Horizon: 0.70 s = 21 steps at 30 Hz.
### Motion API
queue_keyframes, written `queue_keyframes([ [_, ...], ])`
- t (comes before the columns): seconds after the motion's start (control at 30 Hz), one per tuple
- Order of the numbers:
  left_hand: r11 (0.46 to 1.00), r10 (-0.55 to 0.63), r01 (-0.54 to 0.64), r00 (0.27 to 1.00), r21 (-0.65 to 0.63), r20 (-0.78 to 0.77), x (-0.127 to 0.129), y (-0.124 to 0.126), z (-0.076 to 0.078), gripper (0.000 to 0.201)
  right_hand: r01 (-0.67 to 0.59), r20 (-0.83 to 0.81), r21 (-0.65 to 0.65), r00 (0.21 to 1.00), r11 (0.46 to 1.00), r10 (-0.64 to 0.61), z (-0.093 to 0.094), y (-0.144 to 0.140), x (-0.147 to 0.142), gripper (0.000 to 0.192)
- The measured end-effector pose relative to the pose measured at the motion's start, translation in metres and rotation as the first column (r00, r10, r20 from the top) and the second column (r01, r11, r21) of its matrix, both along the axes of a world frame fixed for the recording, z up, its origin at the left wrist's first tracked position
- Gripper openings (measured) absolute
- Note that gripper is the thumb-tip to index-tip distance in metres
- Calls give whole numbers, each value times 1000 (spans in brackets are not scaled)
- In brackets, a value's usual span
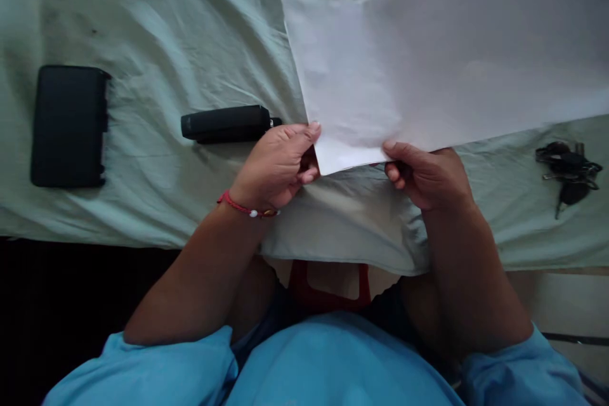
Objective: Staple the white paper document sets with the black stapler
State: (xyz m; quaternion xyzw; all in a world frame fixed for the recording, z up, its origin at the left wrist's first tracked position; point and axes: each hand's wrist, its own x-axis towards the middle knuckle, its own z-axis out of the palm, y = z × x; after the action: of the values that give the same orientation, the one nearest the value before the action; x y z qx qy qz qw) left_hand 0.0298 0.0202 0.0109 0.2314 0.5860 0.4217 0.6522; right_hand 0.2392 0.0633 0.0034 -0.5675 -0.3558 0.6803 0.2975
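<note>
A large white sheet of paper (pixel 428 70) stretches from the middle to the right edge of the head view, over a pale green cloth. My left hand (pixel 284 158) pinches its near left corner between thumb and fingers. Along the near edge, my right hand (pixel 425 174) grips the sheet with the thumb on top and the fingers underneath. Between the two hands the left part of the paper looks doubled over, with a crease near the right thumb. The fingers under the sheet are partly hidden.
Left of my left hand lies a black cylindrical object (pixel 226 125), close to the wrist. Farther left is a flat black case (pixel 69 127). A bunch of keys (pixel 568 171) rests at the right. The wrinkled green cloth (pixel 157 63) hangs over the near edge.
</note>
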Motion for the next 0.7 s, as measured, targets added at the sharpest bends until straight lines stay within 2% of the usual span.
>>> queue_keyframes([
  [0.1, 997, 30, -14, 979, 81, -200, 1, -3, -4, 33, -26, 73, 23, 997, 999, 24, -2, -1, 0, 33],
  [0.2, 979, 114, -23, 884, 201, -454, 0, -8, -8, 9, 0, 137, 95, 991, 995, -14, -6, -2, -1, 25],
  [0.23, 969, 161, -41, 848, 242, -504, -1, -10, -9, 10, 10, 159, 112, 987, 994, -28, -8, -2, -1, 22],
  [0.33, 951, 237, -77, 805, 299, -544, -4, -14, -10, 38, -19, 217, 132, 976, 991, -10, -12, -2, 0, 22],
  [0.4, 950, 240, -75, 796, 303, -555, -4, -15, -10, 46, -73, 233, 135, 972, 988, 40, -12, -3, 0, 25],
  [0.47, 945, 258, -65, 751, 321, -607, -3, -14, -10, 45, -102, 217, 151, 974, 983, 68, -11, -3, -1, 26],
  [0.57, 935, 278, -14, 647, 354, -710, -1, -12, -11, 29, -111, 128, 164, 988, 980, 91, -7, -2, -2, 23],
  [0.7, 940, 200, 125, 554, 318, -808, -1, -14, -9, 19, -125, 34, 82, 992, 989, 122, 0, -1, -1, 22],
])
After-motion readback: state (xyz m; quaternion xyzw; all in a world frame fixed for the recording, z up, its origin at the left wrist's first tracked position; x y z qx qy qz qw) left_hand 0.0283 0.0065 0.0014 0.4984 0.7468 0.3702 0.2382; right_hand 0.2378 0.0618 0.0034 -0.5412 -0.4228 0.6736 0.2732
